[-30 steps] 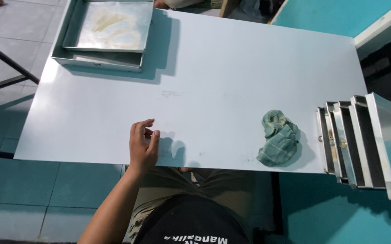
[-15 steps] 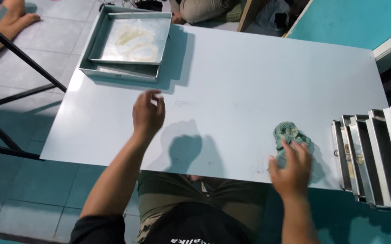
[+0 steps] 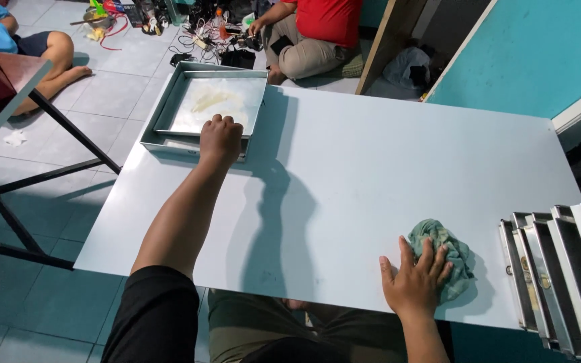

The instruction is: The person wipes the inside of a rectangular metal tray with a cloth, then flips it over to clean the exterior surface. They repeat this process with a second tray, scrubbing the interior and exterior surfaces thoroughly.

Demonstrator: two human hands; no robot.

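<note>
A white counter [image 3: 371,168] seen from above. The left hand [image 3: 220,139] reaches far across it, fingers curled over the near rim of a stack of square metal trays [image 3: 169,138] at the far left corner. The right hand [image 3: 415,286] lies flat, fingers spread, partly on a crumpled green cloth [image 3: 448,245] near the front edge. More metal trays [image 3: 559,269] stand on edge at the right.

The left arm stretches straight out from its black sleeve, far forward of the right hand [image 3: 417,282]. Its end — the left hand [image 3: 220,138] — is curled, knuckles up, fingers folded over and hidden. The right hand lies flat near the body — palm down, fingers spread, forearm short in view.
</note>
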